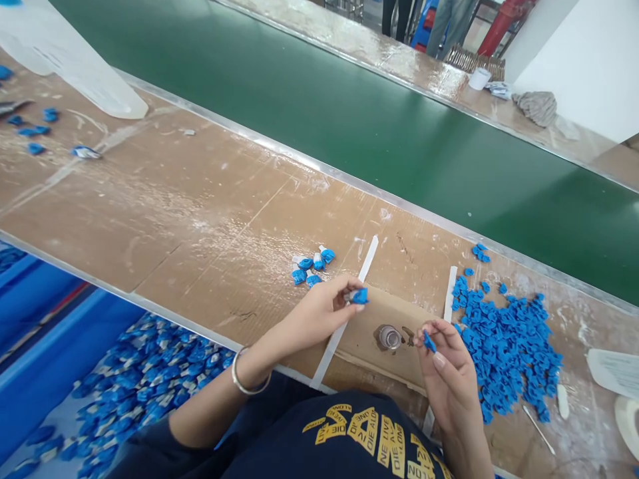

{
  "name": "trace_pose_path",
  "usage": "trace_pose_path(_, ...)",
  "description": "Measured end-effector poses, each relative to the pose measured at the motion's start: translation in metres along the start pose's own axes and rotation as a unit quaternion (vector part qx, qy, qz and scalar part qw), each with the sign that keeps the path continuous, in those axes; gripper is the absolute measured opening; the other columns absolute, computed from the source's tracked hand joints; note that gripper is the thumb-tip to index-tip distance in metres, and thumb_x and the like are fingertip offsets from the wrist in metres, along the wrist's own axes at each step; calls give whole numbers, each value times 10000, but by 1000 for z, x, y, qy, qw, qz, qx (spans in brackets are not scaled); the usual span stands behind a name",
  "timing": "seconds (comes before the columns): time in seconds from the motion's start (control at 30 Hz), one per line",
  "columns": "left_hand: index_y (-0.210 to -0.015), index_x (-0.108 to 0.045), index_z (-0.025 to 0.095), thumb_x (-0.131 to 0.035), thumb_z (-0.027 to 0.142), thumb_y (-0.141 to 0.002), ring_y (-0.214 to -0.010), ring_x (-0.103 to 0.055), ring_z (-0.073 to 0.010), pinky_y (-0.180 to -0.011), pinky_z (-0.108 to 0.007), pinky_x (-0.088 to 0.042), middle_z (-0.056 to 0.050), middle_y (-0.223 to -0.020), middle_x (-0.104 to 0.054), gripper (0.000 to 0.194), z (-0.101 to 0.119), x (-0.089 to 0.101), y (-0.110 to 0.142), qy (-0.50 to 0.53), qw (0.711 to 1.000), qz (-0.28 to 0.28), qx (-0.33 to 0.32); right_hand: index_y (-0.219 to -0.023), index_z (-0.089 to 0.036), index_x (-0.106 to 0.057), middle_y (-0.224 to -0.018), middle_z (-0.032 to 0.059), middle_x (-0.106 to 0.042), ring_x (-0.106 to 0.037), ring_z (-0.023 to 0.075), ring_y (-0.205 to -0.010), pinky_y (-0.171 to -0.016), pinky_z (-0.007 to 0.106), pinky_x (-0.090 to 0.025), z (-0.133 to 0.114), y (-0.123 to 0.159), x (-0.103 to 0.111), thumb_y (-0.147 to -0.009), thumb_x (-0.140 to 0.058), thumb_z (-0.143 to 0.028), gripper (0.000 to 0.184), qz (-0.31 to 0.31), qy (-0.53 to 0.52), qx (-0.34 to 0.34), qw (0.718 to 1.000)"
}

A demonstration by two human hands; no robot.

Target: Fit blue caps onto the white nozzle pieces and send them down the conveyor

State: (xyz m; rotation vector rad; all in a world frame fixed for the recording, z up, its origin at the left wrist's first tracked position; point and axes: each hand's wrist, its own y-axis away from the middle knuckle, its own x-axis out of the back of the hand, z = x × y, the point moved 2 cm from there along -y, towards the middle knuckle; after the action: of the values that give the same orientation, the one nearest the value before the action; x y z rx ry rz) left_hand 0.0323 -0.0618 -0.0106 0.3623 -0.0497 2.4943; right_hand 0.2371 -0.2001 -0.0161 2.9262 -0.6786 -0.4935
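My left hand (317, 313) pinches a small blue plastic cap (360, 297) with a white part showing at its end. My right hand (446, 376) holds a smaller blue plastic piece (429, 342) between finger and thumb. Between my hands, a small glass jar (390, 337) sits on a cardboard sheet (379, 319). A heap of loose blue pieces (509, 349) lies right of my right hand. Several blue-and-white assembled pieces (312, 265) lie just beyond my left hand on the brown-covered bench (200, 206).
A blue bin (44, 332) full of blue-and-white pieces (150, 379) sits below the bench's near left edge. A green conveyor belt (349, 133) runs along the far side. Scattered blue pieces (32, 130) lie at the far left. Two people's legs (424, 20) stand beyond the belt.
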Motion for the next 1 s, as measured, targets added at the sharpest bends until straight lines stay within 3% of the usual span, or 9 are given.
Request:
trace_pose_path(0.07, -974, -532, 186, -677, 184, -801, -872, -635, -161, -821, -328, -507, -18, -915, -657, 226, 7, -13, 6, 188, 978, -62, 59, -1063, -273, -702, -978, 46, -668, -648, 184, -904, -805, 315, -563, -4, -2, -5, -709, -824, -380, 390, 12, -56, -42, 997)
trace_pose_path(0.13, -926, -495, 188, -737, 180, -751, -849, -639, -141, -801, -305, -504, -13, -907, -661, 299, 14, -29, 12, 317, 936, -116, 105, -1037, -270, -712, -960, 47, -664, -641, 181, -883, -791, 308, -564, -9, -3, -8, -668, -850, -381, 409, 17, -83, -71, 994)
trace_pose_path(0.27, -1008, -498, 203, -793, 193, -721, -800, -656, -130, -767, -296, -517, -1, -893, -682, 412, 21, -55, 18, 439, 874, -153, 143, -988, -268, -724, -953, 43, -658, -633, 181, -852, -774, 314, -557, -14, 0, -10, -637, -867, -379, 395, 28, -102, -94, 990)
trace_pose_path(0.33, -1065, -560, 195, -810, 207, -703, -724, -659, -123, -701, -269, -516, 12, -837, -676, 440, 22, -63, 19, 441, 873, -149, 148, -988, -273, -723, -947, 37, -661, -630, 177, -847, -782, 316, -547, -14, 2, -9, -646, -859, -369, 380, 28, -107, -94, 990)
trace_pose_path(0.43, -963, -670, 150, -807, 253, -697, -581, -627, -105, -581, -232, -485, 23, -720, -647, 318, 22, -69, 20, 407, 887, -142, 168, -992, -281, -720, -940, 29, -675, -632, 173, -860, -802, 317, -533, -13, 6, -8, -661, -851, -345, 362, 25, -95, -64, 993)
trace_pose_path(0.53, -1000, -722, 151, -815, 237, -683, -579, -607, -96, -575, -214, -480, 30, -684, -649, 341, 24, -71, 21, 368, 906, -110, 178, -996, -282, -722, -954, 29, -695, -644, 180, -922, -826, 314, -529, -13, 9, -6, -683, -844, -319, 338, 26, -63, -18, 998)
trace_pose_path(0.67, -1182, -710, 217, -755, 263, -785, -872, -695, -144, -817, -259, -540, -34, -1026, -741, 402, 33, -71, 25, 380, 903, -114, 168, -1016, -284, -720, -983, 25, -710, -657, 172, -967, -879, 306, -527, -11, 13, -4, -724, -823, -288, 309, 22, -36, 22, 999)
trace_pose_path(0.77, -1115, -745, 214, -741, 285, -810, -991, -705, -186, -907, -301, -540, -61, -1175, -717, 313, 37, -71, 26, 405, 894, -105, 160, -1049, -289, -712, -996, 24, -706, -658, 169, -984, -896, 301, -532, -10, 16, -3, -751, -802, -259, 313, 19, -8, 47, 999)
trace_pose_path(1.0, -940, -727, 174, -840, 163, -676, -766, -694, -120, -761, -238, -556, 4, -872, -714, 287, 38, -79, 25, 452, 873, -76, 166, -1082, -296, -684, -1034, 45, -658, -643, 182, -999, -884, 338, -560, -8, 21, -7, -812, -739, -208, 289, -24, 59, 76, 995)
